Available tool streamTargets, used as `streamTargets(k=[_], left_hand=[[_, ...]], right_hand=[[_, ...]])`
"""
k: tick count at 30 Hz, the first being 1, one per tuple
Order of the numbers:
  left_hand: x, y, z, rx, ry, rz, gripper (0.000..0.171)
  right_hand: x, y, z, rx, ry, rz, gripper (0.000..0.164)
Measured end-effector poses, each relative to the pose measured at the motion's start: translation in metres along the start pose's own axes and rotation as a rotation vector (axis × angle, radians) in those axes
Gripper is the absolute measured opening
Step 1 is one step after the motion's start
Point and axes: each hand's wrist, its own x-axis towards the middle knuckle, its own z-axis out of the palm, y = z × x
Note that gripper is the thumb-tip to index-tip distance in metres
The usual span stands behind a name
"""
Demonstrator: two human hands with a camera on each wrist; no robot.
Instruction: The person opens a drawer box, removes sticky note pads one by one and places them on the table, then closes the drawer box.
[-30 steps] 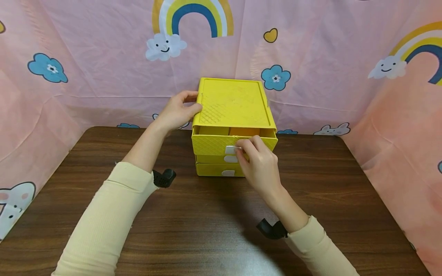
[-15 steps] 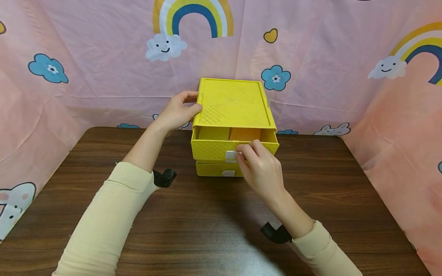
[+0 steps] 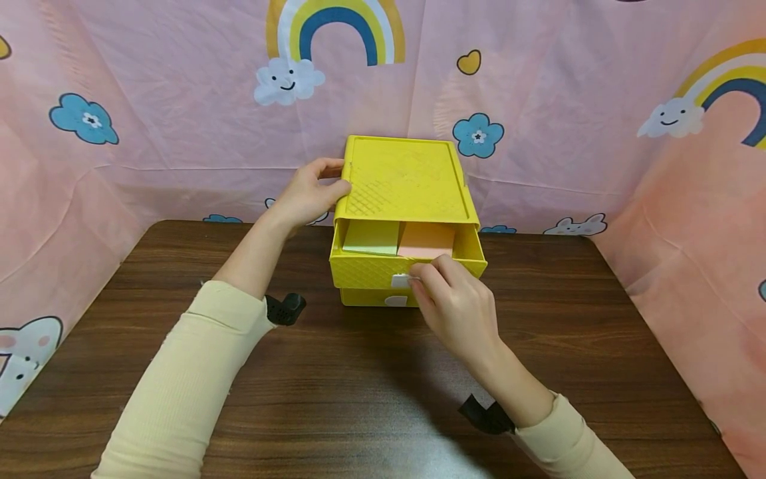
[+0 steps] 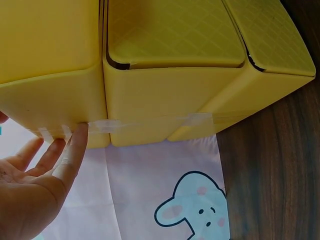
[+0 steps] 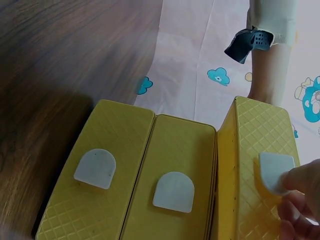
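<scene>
A yellow drawer box (image 3: pixel 407 176) with three stacked drawers stands at the back of the table. Its top drawer (image 3: pixel 359 271) is pulled out, showing a pale green paper pad (image 3: pixel 371 237) and a pink paper pad (image 3: pixel 427 239) side by side inside. My right hand (image 3: pixel 457 303) pinches the white handle (image 5: pixel 275 170) on that drawer's front between thumb and fingers. Against the box's left side, my left hand (image 3: pixel 305 193) rests with its thumb at the top edge. In the left wrist view its fingers (image 4: pixel 72 152) lie fairly straight along the side wall.
Below, the two lower drawers are closed, with white handles (image 5: pixel 173 192) on their fronts. Clear tape (image 4: pixel 197 119) runs along the box's side. A pink printed cloth (image 3: pixel 209 133) hangs behind the dark wooden table (image 3: pixel 335 399).
My right hand has moved toward me, drawing the top drawer further out, so more of the green and pink pads shows. The left hand has stayed in place.
</scene>
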Motion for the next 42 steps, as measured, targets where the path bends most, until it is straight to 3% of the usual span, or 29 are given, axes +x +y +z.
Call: streamTargets(k=[9, 42], left_hand=[[0.0, -0.001, 0.001, -0.002, -0.001, 0.002, 0.053], [-0.001, 0.001, 0.0, -0.006, -0.008, 0.004, 0.055]], right_hand=[[-0.002, -0.001, -0.003, -0.013, 0.035, -0.064, 0.008], [-0.007, -0.013, -0.019, -0.025, 0.042, -0.154, 0.015]])
